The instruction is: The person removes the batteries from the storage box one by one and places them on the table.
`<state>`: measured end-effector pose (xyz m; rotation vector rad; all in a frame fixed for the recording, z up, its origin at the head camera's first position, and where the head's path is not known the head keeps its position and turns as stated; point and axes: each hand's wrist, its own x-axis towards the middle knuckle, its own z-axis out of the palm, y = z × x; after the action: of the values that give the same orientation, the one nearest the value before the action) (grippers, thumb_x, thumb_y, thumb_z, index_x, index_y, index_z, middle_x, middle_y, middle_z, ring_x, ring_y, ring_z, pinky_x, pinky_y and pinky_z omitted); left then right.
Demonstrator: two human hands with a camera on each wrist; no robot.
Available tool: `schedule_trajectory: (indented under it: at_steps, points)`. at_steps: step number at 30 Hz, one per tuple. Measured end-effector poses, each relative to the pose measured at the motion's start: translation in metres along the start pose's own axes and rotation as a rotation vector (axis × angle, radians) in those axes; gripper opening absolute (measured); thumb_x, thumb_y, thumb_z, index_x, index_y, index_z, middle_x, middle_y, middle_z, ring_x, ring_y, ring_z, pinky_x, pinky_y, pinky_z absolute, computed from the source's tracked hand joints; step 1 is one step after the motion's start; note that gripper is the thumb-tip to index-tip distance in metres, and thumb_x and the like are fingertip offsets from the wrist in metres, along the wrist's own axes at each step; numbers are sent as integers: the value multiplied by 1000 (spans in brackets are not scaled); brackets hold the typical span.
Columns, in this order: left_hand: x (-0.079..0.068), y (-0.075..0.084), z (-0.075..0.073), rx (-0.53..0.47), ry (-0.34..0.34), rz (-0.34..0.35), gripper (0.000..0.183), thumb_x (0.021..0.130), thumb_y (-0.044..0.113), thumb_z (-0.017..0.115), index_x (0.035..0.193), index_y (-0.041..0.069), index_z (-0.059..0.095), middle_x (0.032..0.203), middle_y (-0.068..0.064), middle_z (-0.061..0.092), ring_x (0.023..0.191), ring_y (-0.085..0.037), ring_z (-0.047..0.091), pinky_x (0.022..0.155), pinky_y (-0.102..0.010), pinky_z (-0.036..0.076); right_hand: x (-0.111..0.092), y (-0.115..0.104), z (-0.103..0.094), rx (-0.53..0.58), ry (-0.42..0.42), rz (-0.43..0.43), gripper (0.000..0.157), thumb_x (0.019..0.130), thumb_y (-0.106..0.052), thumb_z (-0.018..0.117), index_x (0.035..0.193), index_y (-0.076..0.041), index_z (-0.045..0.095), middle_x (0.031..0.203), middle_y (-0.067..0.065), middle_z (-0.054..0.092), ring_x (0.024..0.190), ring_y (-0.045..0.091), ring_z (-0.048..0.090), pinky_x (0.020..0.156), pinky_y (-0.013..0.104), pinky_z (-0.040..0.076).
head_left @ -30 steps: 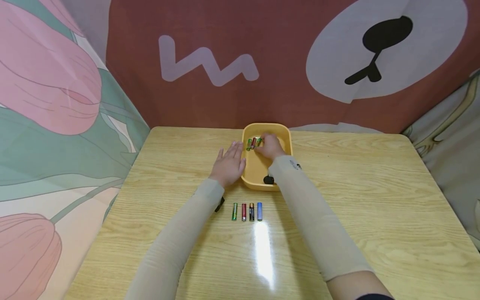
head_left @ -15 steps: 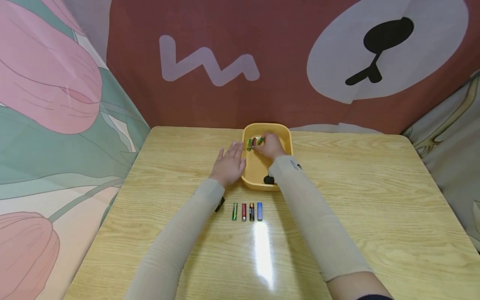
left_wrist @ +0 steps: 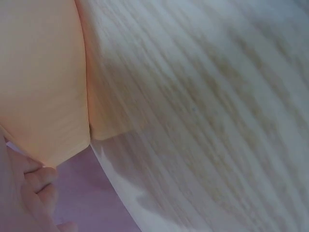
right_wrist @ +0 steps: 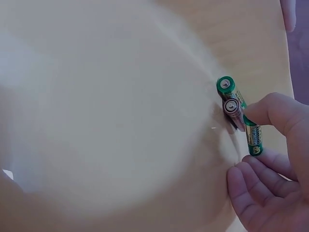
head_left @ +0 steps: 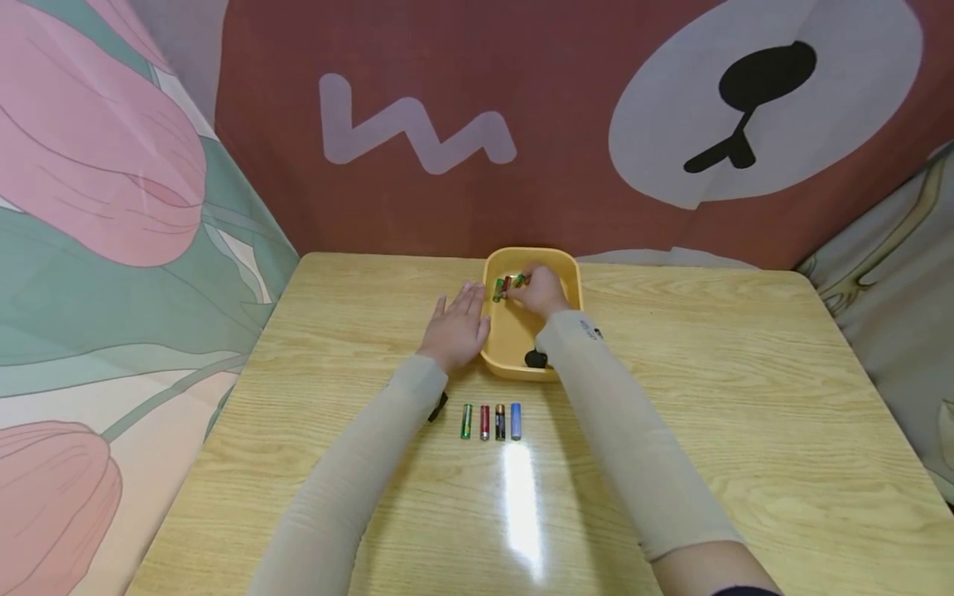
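Right grip (head_left: pixel 542 294) pinches a green battery (right_wrist: pixel 253 137) — four-battery row (head_left: pixel 500 422): head view only.

Yellow tray (head_left: pixel 510 335): right side partly hidden from us by the right hand (head_left: pixel 544 291) and sleeve (head_left: pixel 633 439); cropped top and left in the left-wrist view. Left hand (left_wrist: pixel 36 193): cut there by the left edge. Green battery (right_wrist: pixel 254 137): upper end partly lost to us behind the thumb (right_wrist: pixel 268 110). Battery row (head_left: pixel 500 422): lettering too small for us to read. Black object (head_left: pixel 535 358) beside the sleeve: partly covered; we cannot identify it.
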<state>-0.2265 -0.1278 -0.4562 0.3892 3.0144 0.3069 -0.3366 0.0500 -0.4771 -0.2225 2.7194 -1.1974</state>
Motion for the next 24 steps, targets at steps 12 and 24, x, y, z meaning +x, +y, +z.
schedule_trajectory:
  at_steps: [12, 24]
  points:
    - [0, 1, -1, 29, -5, 7, 61, 110, 37, 26, 164, 8, 13, 169, -6, 17, 156, -20, 7, 125, -52, 9, -7, -4, -8, 6, -2, 9, 39, 88, -15, 76, 117, 8, 65, 95, 14, 64, 77, 20, 57, 74, 33, 51]
    - [0, 0, -1, 25, -19, 2, 62, 110, 38, 25, 164, 11, 10, 170, -5, 14, 156, -18, 4, 125, -50, 4, -12, -14, -21, -25, -47, -9, 49, 88, -17, 77, 128, 9, 63, 123, 23, 65, 110, 33, 62, 96, 44, 53]
